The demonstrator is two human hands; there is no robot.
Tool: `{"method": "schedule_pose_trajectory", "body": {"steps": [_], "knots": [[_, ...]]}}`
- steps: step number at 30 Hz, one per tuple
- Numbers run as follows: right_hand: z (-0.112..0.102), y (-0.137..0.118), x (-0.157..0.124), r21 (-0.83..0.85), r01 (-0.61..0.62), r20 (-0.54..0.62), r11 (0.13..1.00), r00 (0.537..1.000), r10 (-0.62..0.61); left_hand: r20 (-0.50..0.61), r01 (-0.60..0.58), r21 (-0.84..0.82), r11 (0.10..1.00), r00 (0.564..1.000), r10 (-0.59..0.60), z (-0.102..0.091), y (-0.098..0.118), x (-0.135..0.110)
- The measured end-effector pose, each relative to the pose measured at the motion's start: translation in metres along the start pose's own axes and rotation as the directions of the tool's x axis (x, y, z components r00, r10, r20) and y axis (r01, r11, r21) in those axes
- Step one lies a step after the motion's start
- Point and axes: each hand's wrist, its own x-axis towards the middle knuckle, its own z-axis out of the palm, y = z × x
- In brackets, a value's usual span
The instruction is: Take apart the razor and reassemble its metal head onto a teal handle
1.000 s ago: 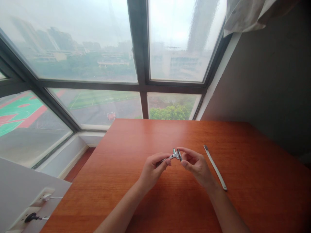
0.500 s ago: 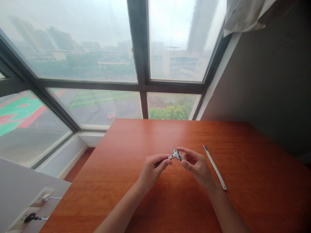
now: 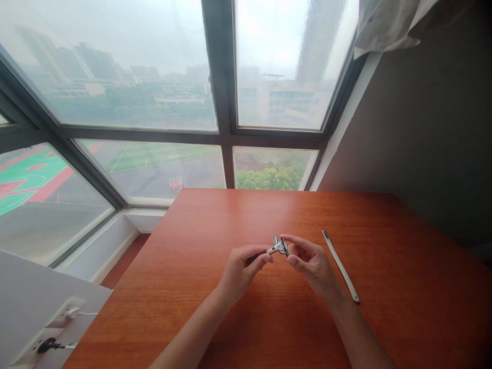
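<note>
The little metal tool (image 3: 278, 248) is up over the middle of the table (image 3: 161, 277). The left hand (image 3: 236, 266) is nearly closed, with its thumb and fingers pinched on the handle. The right hand (image 3: 313, 264) is half open and curled, with a finger and thumb on the two ends of the tool's dark end piece.

The tool looks light, since fingertips are enough to hold it. It is likely hard and stiff, so it should not bend or break easily. Its shiny skin could be slippery. The handle looks like the best place to grab it; I can't tell if the end piece is sharp, so I'd touch that only at its ends.

The handle is thin and splits into a fork, with a short bar across it. A toothbrush (image 3: 342, 269) lies on the right part of the table. It is long, thin, whitish and a bit curved, maybe plastic, with a dark tip and a small hole. The table is flat, red-brown and smooth, with wood lines.
</note>
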Motion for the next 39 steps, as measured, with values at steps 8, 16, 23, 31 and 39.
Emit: {"method": "schedule_pose_trajectory", "body": {"steps": [8,16,23,31,39], "knots": [[0.0024,-0.0022,-0.0006,0.026,0.0,0.008,1.0,1.0,-0.001,0.017,0.003,-0.006,1.0,1.0,-0.003,-0.0002,-0.0019,-0.0005],[0.0046,-0.0034,-0.0006,0.014,-0.006,0.0,1.0,1.0,0.006,0.03,-0.016,0.006,1.0,0.999,0.015,-0.0002,-0.0018,-0.0003],[0.0052,-0.0044,-0.0017,0.006,-0.007,-0.003,1.0,1.0,0.007,0.036,-0.025,0.021,0.999,0.999,0.024,0.0005,-0.0041,-0.0002],[0.0022,-0.0004,-0.0005,-0.053,-0.041,0.002,0.998,0.999,0.041,0.0,-0.041,0.074,0.996,0.999,0.041,-0.0005,-0.0004,0.0002],[0.0021,-0.0031,0.0,-0.09,-0.049,-0.012,0.995,0.999,0.048,0.012,-0.023,0.075,0.997,1.0,0.023,-0.0002,-0.0023,0.001]]}}
